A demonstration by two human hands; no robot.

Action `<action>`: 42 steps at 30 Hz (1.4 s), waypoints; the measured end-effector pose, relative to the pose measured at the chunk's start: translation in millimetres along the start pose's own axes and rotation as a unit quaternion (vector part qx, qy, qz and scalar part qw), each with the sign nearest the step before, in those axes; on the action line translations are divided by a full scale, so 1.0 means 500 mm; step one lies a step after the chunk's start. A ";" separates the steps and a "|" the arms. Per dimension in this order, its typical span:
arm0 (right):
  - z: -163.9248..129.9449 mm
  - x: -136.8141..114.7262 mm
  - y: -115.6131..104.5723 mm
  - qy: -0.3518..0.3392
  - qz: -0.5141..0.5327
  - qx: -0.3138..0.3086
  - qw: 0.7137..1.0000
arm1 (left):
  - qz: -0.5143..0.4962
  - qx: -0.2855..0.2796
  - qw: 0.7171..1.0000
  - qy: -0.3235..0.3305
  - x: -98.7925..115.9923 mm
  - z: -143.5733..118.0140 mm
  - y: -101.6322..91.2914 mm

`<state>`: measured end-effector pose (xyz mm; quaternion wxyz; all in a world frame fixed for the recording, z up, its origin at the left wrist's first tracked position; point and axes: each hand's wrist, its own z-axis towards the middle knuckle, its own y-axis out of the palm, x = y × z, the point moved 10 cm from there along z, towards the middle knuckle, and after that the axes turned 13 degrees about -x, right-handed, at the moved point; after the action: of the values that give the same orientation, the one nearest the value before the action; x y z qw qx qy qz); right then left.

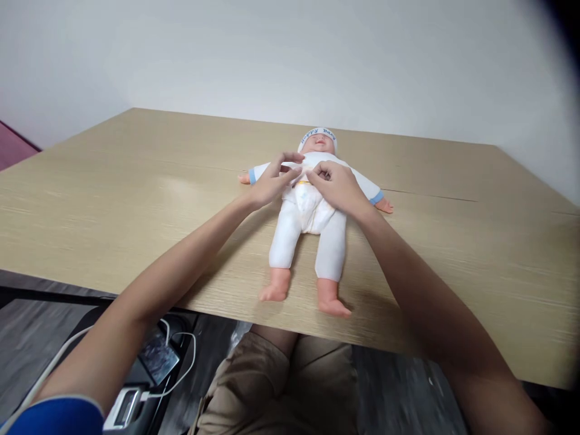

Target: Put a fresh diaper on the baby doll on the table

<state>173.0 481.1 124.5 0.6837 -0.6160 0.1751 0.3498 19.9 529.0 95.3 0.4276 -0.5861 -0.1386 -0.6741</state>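
A baby doll (290, 232) in white clothes with blue cuffs and a white cap lies on its back on the wooden table (136, 181), feet toward me. My left hand (272, 180) rests on the doll's chest and pinches the white fabric at its waist. My right hand (338, 186) sits on the other side of the belly, its fingers also gripping the clothing near a small yellow patch. Both hands meet over the doll's middle and hide part of the torso.
The near table edge runs just below the doll's feet. Under it are my lap in tan trousers (290, 380), and a dark device with white cables (149, 362) on the floor at the left. A white wall stands behind the table.
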 end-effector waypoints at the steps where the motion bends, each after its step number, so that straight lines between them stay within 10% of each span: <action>1: -0.001 0.000 -0.001 0.001 0.005 -0.004 1.000 | 0.016 0.015 1.000 -0.007 -0.005 -0.002 -0.005; 15: -0.007 0.019 -0.015 0.001 0.028 0.022 0.999 | -0.035 0.075 0.996 -0.023 -0.060 0.020 -0.033; 21: -0.064 -0.059 -0.048 -0.084 -0.020 0.105 0.991 | 0.152 0.189 0.970 0.018 0.057 -0.061 -0.027; 26: -0.197 -0.147 0.000 -0.118 0.081 -0.012 0.990 | 0.203 0.070 0.974 0.064 0.181 -0.152 0.078; 32: -0.307 -0.088 0.094 -0.096 -0.002 -0.151 0.984 | 0.297 -0.169 0.940 0.000 0.144 -0.212 0.167; 42: -0.252 0.015 0.071 0.006 -0.164 -0.050 0.985 | 0.262 -0.080 0.959 -0.073 0.063 -0.158 0.113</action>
<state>177.9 361.6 71.2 0.6991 -0.6721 0.0576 0.2373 10.3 428.3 84.4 0.5300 -0.6815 0.0433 -0.5028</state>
